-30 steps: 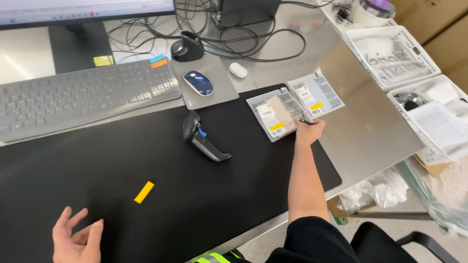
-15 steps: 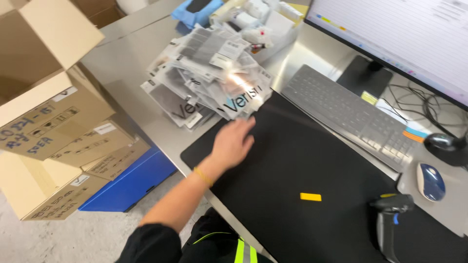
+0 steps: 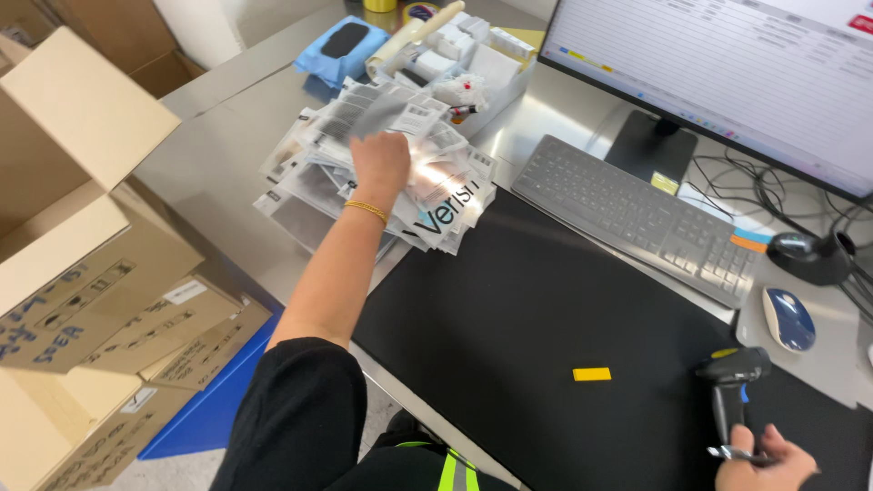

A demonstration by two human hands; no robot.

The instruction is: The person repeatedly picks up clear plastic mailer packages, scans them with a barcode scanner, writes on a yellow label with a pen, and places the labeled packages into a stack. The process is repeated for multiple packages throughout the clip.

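Head view: the left hand rests fingers-down on a pile of clear, white-labelled bags at 11 o'clock; whether it grips one, I cannot tell. The right hand, at 5 o'clock, is closed on a scanner. A yellow tag lies on the black mat; keyboard at 1, cardboard boxes at 9.

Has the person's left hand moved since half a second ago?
Yes. The left hand has gone from the near corner of the black mat, up onto the pile of clear packets, farther from the mat's edge.
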